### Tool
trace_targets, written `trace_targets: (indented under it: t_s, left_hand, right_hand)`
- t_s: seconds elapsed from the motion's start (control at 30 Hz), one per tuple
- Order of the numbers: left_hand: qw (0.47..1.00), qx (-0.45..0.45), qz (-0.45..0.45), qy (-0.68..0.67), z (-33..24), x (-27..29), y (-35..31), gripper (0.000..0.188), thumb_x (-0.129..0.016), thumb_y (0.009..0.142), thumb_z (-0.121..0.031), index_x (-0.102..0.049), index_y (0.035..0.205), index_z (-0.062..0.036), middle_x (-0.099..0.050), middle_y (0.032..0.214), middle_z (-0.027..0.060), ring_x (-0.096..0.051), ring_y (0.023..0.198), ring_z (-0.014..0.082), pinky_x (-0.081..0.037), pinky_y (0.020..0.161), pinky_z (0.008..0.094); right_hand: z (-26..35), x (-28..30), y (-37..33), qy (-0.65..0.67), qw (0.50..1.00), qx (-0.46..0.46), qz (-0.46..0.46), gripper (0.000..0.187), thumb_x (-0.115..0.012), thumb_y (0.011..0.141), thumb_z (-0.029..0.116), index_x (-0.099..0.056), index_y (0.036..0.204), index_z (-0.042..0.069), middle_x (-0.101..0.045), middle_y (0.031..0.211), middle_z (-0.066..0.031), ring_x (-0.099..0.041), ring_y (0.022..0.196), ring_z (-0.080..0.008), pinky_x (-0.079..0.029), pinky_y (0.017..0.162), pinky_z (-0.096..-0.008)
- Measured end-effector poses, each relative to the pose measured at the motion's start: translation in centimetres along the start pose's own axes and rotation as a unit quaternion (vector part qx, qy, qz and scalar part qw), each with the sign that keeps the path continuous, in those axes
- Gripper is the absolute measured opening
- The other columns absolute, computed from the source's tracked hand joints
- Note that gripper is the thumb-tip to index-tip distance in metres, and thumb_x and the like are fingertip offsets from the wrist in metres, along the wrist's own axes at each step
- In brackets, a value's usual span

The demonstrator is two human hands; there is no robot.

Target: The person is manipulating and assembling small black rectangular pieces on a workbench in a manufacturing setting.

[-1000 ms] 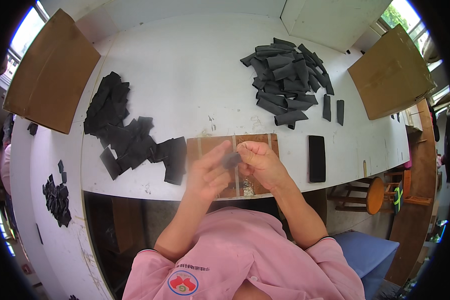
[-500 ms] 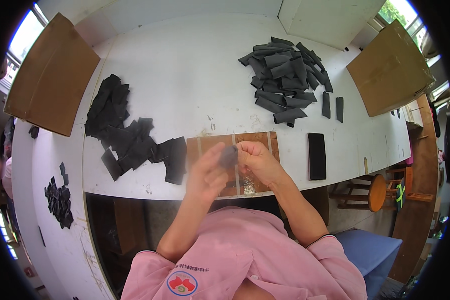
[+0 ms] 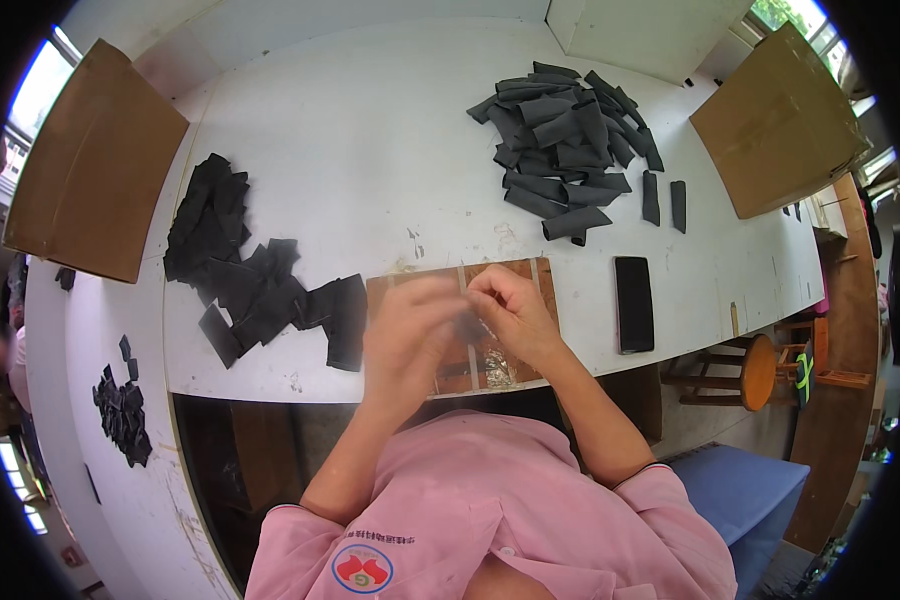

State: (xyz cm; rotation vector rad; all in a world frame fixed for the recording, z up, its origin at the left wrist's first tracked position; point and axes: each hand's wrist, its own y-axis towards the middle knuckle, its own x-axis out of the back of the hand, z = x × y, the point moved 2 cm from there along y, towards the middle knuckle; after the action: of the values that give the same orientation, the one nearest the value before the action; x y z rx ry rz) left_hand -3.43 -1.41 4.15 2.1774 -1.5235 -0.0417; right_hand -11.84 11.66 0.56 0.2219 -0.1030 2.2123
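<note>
A small dark fabric piece (image 3: 467, 327) shows between my hands, partly hidden and blurred. My right hand (image 3: 518, 318) is closed, thumb and fingers pinched on its upper edge. Close beside it, my left hand (image 3: 407, 335) is smeared by motion, its fingers reaching toward the pinch; whether they grip the piece I cannot tell. Both hands are above a brown board (image 3: 542, 283) with pale tape strips. Flat black fabric pieces (image 3: 260, 295) lie in an overlapping heap to the left. Rolled, tube-like black pieces (image 3: 565, 130) are piled at the far right.
A black phone (image 3: 634, 305) lies right of the board. Cardboard boxes stand at the left (image 3: 95, 165) and right (image 3: 775, 125) of the white table (image 3: 350, 150). Smaller black pieces (image 3: 122, 415) lie on a surface at far left. A wooden stool (image 3: 757, 372) stands beyond the right edge.
My left hand has shifted up, its fingers now stretched toward the right hand. The dark piece sits lower beneath the right hand's pinch. The whole view has shifted slightly.
</note>
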Motion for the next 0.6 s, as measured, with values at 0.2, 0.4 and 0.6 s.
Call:
trace_targets:
  t_s: [0.2, 0.4, 0.6]
  left_hand:
    - [0.91, 0.101, -0.16, -0.368, -0.6, -0.4, -1.5, 0.006, -0.057, 0.079, -0.002, -0.053, 0.083, 0.0, -0.058, 0.089, 0.0115, -0.051, 0.086, 0.0194, -0.039, 0.08, 0.0315]
    - [0.914, 0.165, -0.064, -0.366, 1.0, -1.1, -1.6, 0.018, -0.059, 0.079, -0.007, -0.053, 0.093, 0.0011, -0.057, 0.092, 0.0135, -0.054, 0.084, 0.0179, -0.043, 0.075, 0.029]
    - [0.974, 0.153, 0.139, -0.093, -3.0, -0.9, 2.3, 0.008, -0.064, 0.069, 0.001, -0.06, 0.076, 0.0029, -0.06, 0.085, 0.0085, -0.057, 0.069, 0.0139, -0.045, 0.062, 0.0248]
  right_hand:
    - [6.8, -0.1, -1.3, -0.275, 0.93, 0.244, 0.005, 0.019, -0.063, 0.069, 0.018, -0.052, 0.072, 0.003, -0.05, 0.068, -0.006, -0.05, 0.066, -0.0194, -0.041, 0.054, -0.0292]
    - [1.8, -0.5, -1.4, -0.325, 0.898, 0.297, 0.013, 0.018, -0.063, 0.068, 0.016, -0.05, 0.064, 0.004, -0.049, 0.063, -0.0051, -0.05, 0.057, -0.0205, -0.04, 0.048, -0.0314]
    - [1.9, 0.0, -1.8, -0.216, 0.937, 0.273, -0.003, 0.015, -0.06, 0.072, 0.017, -0.055, 0.07, 0.003, -0.051, 0.064, -0.0079, -0.052, 0.058, -0.0241, -0.042, 0.048, -0.034]
